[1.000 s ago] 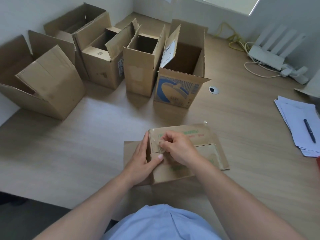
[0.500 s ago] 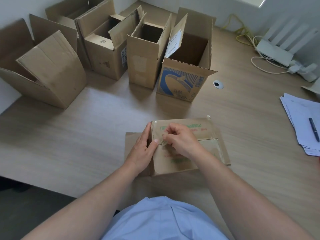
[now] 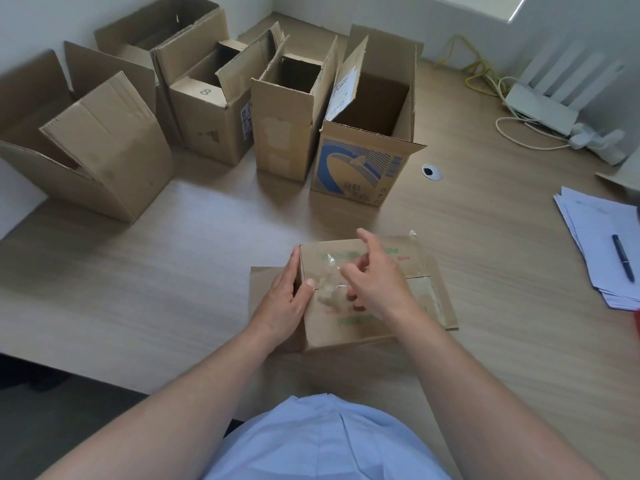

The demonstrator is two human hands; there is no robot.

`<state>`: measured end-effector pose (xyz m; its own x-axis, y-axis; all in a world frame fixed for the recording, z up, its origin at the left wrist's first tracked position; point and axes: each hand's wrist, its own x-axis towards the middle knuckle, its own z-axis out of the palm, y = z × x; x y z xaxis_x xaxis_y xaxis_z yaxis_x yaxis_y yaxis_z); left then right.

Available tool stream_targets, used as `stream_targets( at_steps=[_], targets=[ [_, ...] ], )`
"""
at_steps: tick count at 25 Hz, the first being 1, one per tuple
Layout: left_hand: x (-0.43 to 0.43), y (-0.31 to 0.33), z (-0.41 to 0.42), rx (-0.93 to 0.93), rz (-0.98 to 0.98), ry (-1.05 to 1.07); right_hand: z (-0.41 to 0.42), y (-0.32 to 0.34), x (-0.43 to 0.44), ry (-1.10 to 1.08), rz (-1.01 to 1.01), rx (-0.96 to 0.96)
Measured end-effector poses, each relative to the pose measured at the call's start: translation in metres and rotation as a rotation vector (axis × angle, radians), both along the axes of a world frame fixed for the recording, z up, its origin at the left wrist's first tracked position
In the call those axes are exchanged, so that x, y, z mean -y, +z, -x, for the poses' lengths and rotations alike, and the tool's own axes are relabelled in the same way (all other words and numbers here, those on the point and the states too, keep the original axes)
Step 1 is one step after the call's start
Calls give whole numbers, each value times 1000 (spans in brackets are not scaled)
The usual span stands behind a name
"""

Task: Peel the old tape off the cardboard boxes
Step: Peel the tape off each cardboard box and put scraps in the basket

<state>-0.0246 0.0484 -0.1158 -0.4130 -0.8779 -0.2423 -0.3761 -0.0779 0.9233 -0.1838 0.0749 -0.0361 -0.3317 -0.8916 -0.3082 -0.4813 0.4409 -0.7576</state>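
A small cardboard box [image 3: 349,323] with green print lies on the desk in front of me. My left hand [image 3: 284,299] grips its left end, thumb on top and fingers down the side. My right hand [image 3: 374,278] is raised just above the box top and pinches a strip of clear tape [image 3: 329,282], which lifts off the cardboard between my hands. The index finger of the right hand sticks up. More clear tape [image 3: 424,292] covers the right part of the box, with a loose curl at the far corner.
Several open cardboard boxes [image 3: 367,133] stand in a row at the back and left of the desk [image 3: 173,271]. A stack of papers [image 3: 602,244] with a pen [image 3: 623,258] lies at the right edge. Cables and a white device [image 3: 540,109] sit at the far right.
My right hand has lifted off the box top and pulled a strip of clear tape up with it. The left hand keeps its hold on the box's left end.
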Motion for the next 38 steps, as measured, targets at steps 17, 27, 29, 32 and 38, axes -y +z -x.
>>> stream_targets(
  at_steps=[17, 27, 29, 32, 38],
  targets=[
    [6, 3, -1, 97, 5, -71, -7, -22, -17, 160, 169, -304],
    [-6, 27, 3, 343, 604, -63, -11, -24, -9, -63, 45, -386],
    [-8, 29, 2, 340, 615, -175, -8, -24, -8, -22, 49, -382],
    [-6, 24, -5, 542, 549, -382, -6, -25, -15, 31, 51, -407],
    [-5, 25, -4, 661, 517, -445, -25, -21, -26, 186, 160, -801]
  ],
)
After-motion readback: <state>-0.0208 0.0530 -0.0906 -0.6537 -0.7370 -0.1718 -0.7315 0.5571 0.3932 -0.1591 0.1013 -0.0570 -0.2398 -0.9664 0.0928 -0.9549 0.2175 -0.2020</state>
